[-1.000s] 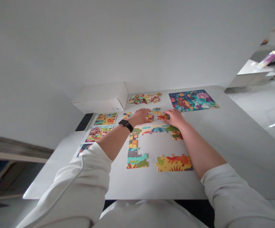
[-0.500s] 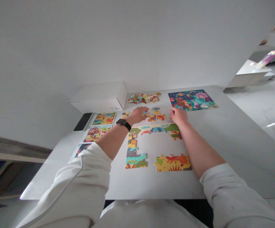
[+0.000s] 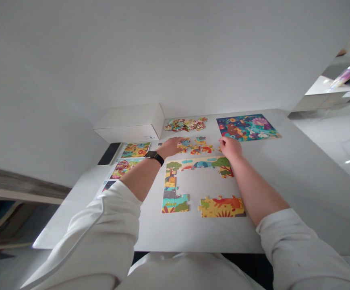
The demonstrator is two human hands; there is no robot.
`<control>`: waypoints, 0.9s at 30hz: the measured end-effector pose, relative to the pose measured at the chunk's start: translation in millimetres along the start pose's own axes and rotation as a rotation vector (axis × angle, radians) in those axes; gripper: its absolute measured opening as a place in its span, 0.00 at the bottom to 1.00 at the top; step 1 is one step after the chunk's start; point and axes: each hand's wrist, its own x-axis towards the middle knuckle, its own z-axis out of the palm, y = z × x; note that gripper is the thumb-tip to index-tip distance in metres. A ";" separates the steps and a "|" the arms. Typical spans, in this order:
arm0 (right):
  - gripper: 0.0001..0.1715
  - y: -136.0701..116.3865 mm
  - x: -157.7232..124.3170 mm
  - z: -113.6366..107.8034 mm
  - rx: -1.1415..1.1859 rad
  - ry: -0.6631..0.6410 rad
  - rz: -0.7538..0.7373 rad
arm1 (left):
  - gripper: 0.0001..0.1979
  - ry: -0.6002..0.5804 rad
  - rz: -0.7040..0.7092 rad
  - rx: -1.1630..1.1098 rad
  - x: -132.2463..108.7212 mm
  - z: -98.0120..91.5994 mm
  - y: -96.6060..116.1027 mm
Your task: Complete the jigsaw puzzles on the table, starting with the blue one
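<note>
My left hand point(image 3: 172, 147), a black watch on its wrist, hovers over the left end of a row of loose puzzle pieces point(image 3: 195, 150). Its fingers stretch forward, with no piece seen in them. Beyond those pieces, on the right, my right hand point(image 3: 231, 148) is closed, its fingers curled together. A piece shows partly below these fingertips; whether they pinch anything is hidden. Nearer me lies a partly joined puzzle border point(image 3: 170, 192) with trees and animals. A separate joined strip point(image 3: 222, 207) with a red animal lies at its lower right.
A heap of puzzle pieces point(image 3: 186, 124) lies by the wall, beside a white box point(image 3: 128, 123). A finished-looking dark blue picture point(image 3: 247, 127) is at the back right. On the left are a phone point(image 3: 109, 154) and picture cards point(image 3: 136, 150), partly covered by my left arm.
My left hand has drawn back to the left, uncovering more of the loose pieces. My right hand stays in nearly the same place. The view has shifted slightly.
</note>
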 end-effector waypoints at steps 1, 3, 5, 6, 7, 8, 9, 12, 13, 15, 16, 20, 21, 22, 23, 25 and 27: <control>0.18 -0.1 -0.1 -0.5 0.005 -0.004 0.006 | 0.32 0.003 0.007 -0.010 0.5 -0.2 0.5; 0.18 -0.4 0.0 -1.1 0.018 -0.012 0.020 | 0.31 0.012 0.018 -0.015 1.7 0.4 0.4; 0.17 -0.5 0.2 -1.1 0.026 -0.017 0.030 | 0.31 0.023 0.026 0.002 3.2 2.3 -0.4; 0.17 -0.5 0.3 -1.0 0.023 -0.019 0.030 | 0.30 0.033 0.030 0.019 4.1 3.7 -0.6; 0.17 -0.5 0.5 -0.9 0.015 -0.019 0.030 | 0.29 0.048 0.036 0.036 5.0 5.2 -0.4; 0.17 -0.5 0.6 -0.7 0.002 -0.017 0.027 | 0.27 0.068 0.046 0.049 5.8 6.7 0.5; 0.17 -0.5 0.7 -0.7 -0.012 -0.016 0.022 | 0.26 0.087 0.062 0.056 6.6 8.1 2.3; 0.18 -0.6 0.7 -0.8 -0.038 -0.014 0.010 | 0.23 0.117 0.140 0.051 8.8 11.4 12.5; 0.17 -0.8 0.6 -0.9 -0.040 -0.014 0.007 | 0.23 0.106 0.167 0.050 9.4 12.1 16.8; 0.17 -1.1 0.3 -1.2 -0.038 -0.011 0.003 | 0.25 0.067 0.207 0.063 10.8 13.2 24.8; 0.17 -1.3 0.1 -1.3 -0.036 -0.008 0.003 | 0.26 0.045 0.218 0.072 11.5 13.6 27.9; 0.17 -1.9 0.0 -2.0 -0.033 -0.005 0.008 | 0.26 -0.008 0.210 0.088 15.1 15.8 33.1; 0.18 -2.0 0.1 -2.2 -0.032 -0.008 0.009 | 0.26 -0.014 0.206 0.090 16.0 16.4 33.3; 0.18 -2.2 0.3 -2.4 -0.031 -0.012 0.009 | 0.27 -0.022 0.204 0.093 16.9 16.8 33.6; 0.18 -2.3 0.5 -2.7 -0.028 -0.015 0.010 | 0.27 -0.033 0.203 0.100 17.5 16.9 34.1; 0.17 -2.8 0.6 -3.3 -0.021 -0.022 0.013 | 0.29 -0.057 0.197 0.125 18.5 16.1 36.2; 0.17 -3.3 0.4 -3.9 -0.015 -0.025 0.014 | 0.30 -0.072 0.192 0.154 18.9 13.7 39.6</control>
